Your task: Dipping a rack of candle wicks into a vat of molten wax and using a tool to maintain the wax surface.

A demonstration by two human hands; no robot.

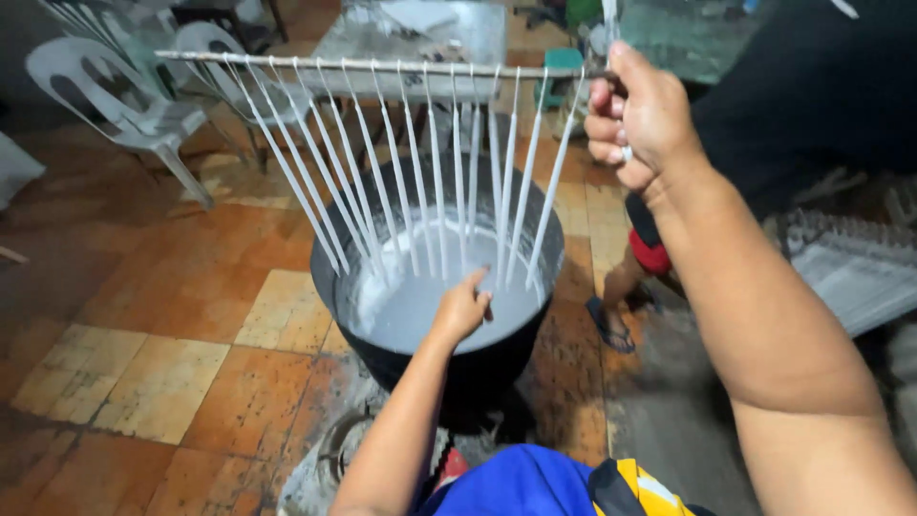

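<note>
We hold the thin rod (382, 65) of hanging white candles (420, 182) in our right hand (638, 115), its grip closed round the rod's end above the black pot (497, 358) of white wax, while our left hand (461, 308), loosely open, touches the candle tips.

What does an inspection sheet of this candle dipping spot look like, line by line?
Surface: tiled floor, worn orange and cream.
Job's things: rod of hanging white candles over a black pot of white wax.
Clutter: plastic chairs behind; bundled candles at right.
Hands: right hand grips the rod's end; left hand touches candle tips.
Cables: nothing seen.
Surroundings: another person's sandalled foot beside the pot.
</note>
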